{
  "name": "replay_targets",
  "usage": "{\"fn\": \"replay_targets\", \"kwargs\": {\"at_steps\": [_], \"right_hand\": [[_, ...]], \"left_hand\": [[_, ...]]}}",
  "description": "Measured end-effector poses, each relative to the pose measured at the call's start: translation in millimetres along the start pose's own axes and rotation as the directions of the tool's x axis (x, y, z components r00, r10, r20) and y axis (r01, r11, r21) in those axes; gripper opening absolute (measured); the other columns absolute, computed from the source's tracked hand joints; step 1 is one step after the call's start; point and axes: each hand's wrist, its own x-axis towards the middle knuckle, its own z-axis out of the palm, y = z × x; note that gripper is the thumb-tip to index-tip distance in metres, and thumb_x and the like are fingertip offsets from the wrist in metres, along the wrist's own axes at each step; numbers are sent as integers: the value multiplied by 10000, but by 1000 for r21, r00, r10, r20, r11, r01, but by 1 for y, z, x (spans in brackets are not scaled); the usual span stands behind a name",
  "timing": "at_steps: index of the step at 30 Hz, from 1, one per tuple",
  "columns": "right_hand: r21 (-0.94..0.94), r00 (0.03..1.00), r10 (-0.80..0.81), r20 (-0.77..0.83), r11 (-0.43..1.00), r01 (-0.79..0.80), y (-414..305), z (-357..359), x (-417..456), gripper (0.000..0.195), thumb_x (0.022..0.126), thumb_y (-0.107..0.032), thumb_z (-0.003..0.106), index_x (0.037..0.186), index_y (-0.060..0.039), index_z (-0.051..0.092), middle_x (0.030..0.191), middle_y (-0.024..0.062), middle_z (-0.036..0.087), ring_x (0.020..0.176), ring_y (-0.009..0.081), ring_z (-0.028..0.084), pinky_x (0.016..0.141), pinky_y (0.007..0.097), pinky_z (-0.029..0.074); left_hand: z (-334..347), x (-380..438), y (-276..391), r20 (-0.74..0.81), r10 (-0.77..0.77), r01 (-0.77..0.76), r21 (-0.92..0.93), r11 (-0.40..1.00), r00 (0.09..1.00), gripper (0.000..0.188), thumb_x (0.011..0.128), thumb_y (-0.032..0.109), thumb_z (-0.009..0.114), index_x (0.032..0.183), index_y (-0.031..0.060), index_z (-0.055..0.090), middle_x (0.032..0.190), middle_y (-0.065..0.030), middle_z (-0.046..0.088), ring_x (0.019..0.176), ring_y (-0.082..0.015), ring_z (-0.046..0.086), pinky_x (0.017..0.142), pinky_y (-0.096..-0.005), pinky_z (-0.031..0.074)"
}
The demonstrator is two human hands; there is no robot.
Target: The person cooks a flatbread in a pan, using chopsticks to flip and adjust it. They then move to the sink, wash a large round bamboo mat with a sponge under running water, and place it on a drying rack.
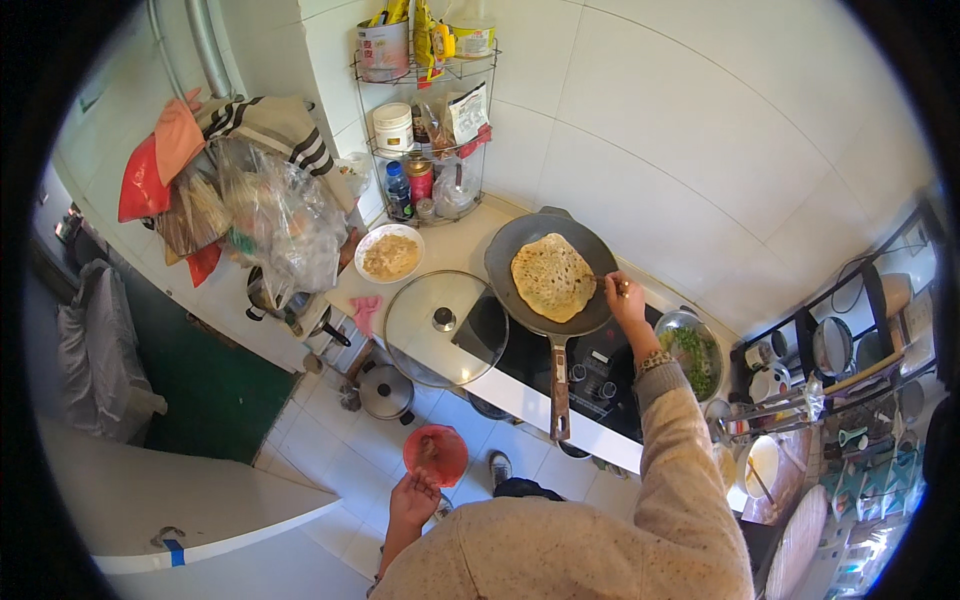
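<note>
My right hand [625, 295] is closed on thin utensils, seemingly chopsticks, whose tips reach the right edge of a browned flatbread [551, 277]. The flatbread lies in a dark frying pan [510, 238] on the black cooktop [525, 360], the pan's brown handle pointing towards me. My left hand [417, 495] hangs low at my side, palm up, fingers loosely apart, with nothing seen in it. Beyond its fingertips, lower down, is a red plastic bin [454, 450]. A glass lid [412, 330] with a black knob lies left of the pan, over the counter and cooktop edge.
A bowl of pale food [360, 259] and a pink cloth [365, 313] are on the left counter, beside a wire corner rack [491, 135]. Right of the cooktop sits a metal bowl of chopped greens [694, 360]. A lidded pot [385, 401] stands lower left.
</note>
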Motion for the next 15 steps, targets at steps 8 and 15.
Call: {"fn": "replay_targets", "kwargs": {"at_steps": [8,15], "right_hand": [[-72,996,-39,85,996,45,-66,-24,-50,179,913,-153,614,814,-4,610,671,180,632,620,308,663,538,391,510],[596,958,275,81,757,-268,-87,-54,-39,223,948,-167,605,852,32,628,707,65,631,577,146,644,509,257,517]], "left_hand": [[1,4,2,58,2,-1,-15,1000,998,173,914,198,567,919,52,660,862,-68,673,798,-214,623,725,-384,529],[8,5,3,64,2,-1,-11,1000,998,152,904,168,581,921,39,659,872,-82,671,800,-211,615,723,-375,531]]}}
